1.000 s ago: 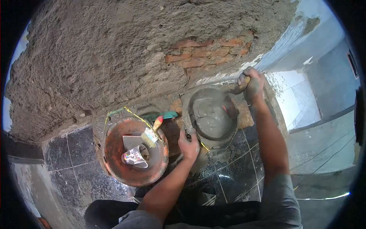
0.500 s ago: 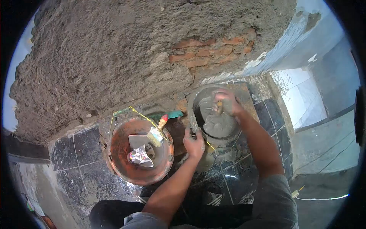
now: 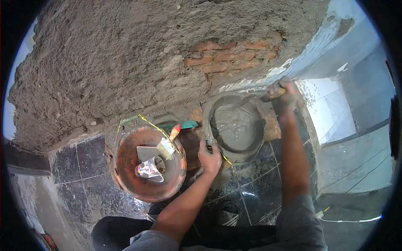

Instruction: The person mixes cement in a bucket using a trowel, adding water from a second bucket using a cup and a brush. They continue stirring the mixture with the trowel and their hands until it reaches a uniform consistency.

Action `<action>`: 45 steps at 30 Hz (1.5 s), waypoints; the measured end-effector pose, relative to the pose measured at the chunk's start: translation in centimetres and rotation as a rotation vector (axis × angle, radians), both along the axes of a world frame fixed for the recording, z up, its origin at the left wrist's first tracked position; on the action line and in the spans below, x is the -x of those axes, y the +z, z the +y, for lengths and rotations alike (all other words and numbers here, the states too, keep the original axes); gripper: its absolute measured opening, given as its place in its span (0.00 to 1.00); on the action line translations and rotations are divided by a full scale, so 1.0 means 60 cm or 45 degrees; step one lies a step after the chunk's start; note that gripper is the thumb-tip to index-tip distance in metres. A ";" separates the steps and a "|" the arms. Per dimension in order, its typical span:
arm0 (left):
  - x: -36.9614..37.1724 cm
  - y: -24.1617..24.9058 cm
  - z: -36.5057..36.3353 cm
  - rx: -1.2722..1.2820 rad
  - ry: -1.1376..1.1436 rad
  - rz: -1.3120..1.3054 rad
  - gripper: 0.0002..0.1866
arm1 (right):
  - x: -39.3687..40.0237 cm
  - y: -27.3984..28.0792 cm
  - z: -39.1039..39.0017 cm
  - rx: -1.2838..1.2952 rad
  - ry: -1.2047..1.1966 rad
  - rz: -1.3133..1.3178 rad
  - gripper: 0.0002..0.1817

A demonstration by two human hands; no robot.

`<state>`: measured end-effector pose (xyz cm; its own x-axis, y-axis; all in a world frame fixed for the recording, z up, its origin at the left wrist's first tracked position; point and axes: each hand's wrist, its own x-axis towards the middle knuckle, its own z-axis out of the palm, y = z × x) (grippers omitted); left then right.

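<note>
My right hand (image 3: pixel 285 94) is closed round the wooden handle of a trowel (image 3: pixel 253 97), out past the right rim of a bucket. The trowel's mortar-coated blade points left over the bucket's far edge. Wet grey mortar (image 3: pixel 236 125) fills much of the bucket (image 3: pixel 208 113), its surface churned and glistening. With fingers and thumb my left hand (image 3: pixel 209 159) grips the bucket's near-left rim.
Left of the bucket stands an orange basin (image 3: pixel 125 175) holding a patterned cup (image 3: pixel 147 168), a flat pale piece and a paintbrush (image 3: pixel 169 144) leaning on the rim. Behind rises a rough plastered wall (image 3: pixel 125 62) with exposed bricks (image 3: pixel 226 56). Dark tiles (image 3: pixel 94 167) cover the floor.
My right hand has moved from over the mortar up and right, beyond the bucket's rim, bringing the trowel with it. The left hand stays on the rim.
</note>
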<state>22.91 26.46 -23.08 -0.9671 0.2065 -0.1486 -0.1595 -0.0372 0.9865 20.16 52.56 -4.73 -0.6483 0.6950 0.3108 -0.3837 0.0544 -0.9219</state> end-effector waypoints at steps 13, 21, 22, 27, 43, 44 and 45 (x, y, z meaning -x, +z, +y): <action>0.001 -0.013 0.005 -0.035 0.054 -0.118 0.26 | -0.024 -0.201 -0.023 -0.228 0.476 -0.409 0.12; 0.007 -0.010 -0.005 0.077 0.037 -0.025 0.28 | -0.036 -0.029 -0.009 -0.242 0.111 -0.530 0.12; 0.007 -0.011 -0.005 0.073 0.045 -0.006 0.28 | -0.028 -0.008 0.000 -0.264 0.039 -0.432 0.12; 0.003 -0.010 0.002 0.036 0.075 0.077 0.27 | -0.015 -0.021 0.021 -0.189 -0.250 -0.027 0.09; -0.005 0.004 0.015 -0.041 0.175 -0.100 0.23 | -0.087 -0.163 -0.065 0.332 -0.191 -0.368 0.13; -0.004 0.009 0.010 -0.008 0.156 -0.117 0.22 | -0.088 -0.144 -0.049 0.135 -0.163 -0.439 0.13; -0.001 0.013 0.007 0.025 0.139 -0.133 0.21 | -0.084 -0.121 -0.038 -0.062 -0.133 -0.508 0.12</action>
<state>22.97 26.89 -22.31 -0.9627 0.0969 -0.2527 -0.2576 -0.0411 0.9654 25.20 50.27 -12.02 -0.6512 0.7542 0.0837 0.0133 0.1217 -0.9925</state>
